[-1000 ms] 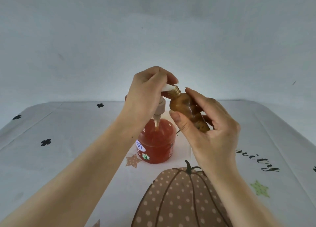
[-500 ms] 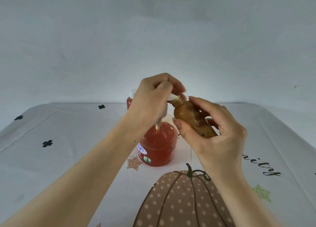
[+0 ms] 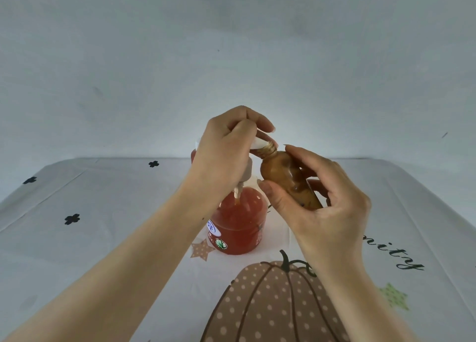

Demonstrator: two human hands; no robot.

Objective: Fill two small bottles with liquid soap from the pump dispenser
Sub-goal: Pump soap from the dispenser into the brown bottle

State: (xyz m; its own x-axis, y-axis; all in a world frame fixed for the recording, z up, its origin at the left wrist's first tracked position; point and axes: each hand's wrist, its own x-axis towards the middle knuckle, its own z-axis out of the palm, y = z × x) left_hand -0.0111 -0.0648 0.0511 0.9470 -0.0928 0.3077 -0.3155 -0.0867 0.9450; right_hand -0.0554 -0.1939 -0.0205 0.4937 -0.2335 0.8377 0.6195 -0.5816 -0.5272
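Head-cam view, looking down and fwd. A table under a white tablecloth (image 3: 103, 213) fills the lower half, w/ a dotted brown pumpkin print (image 3: 270, 303) nearest me and a plain pale wall behind.

Both bare forearms reach in from the bottom corners and meet at centre. The left hand (image 3: 226, 151) sits on top of the pump dispenser (image 3: 237, 225), fingers curled over the pump top and gripping it. The right hand (image 3: 327, 213) has thumb and fingers wrapped round the small bottle (image 3: 283, 179), holding it in the air just right of the dispenser and well clear of the cloth.

The dispenser is a clear tub of red-orange soap standing on the cloth, approx. half full or more. The small bottle is tilted, base low right, mouth up left, and looks amber through nearly all its body.

Smallest: the white spout (image 3: 258, 143) meets the bottle's threaded neck (image 3: 269, 152); the two touch.

My read: this bottle is close to full, so maybe a last pump or two. No cap and no 2nd small bottle in view, so I can't tell if this is the 1st or 2nd fill. Capping isn't done yet.
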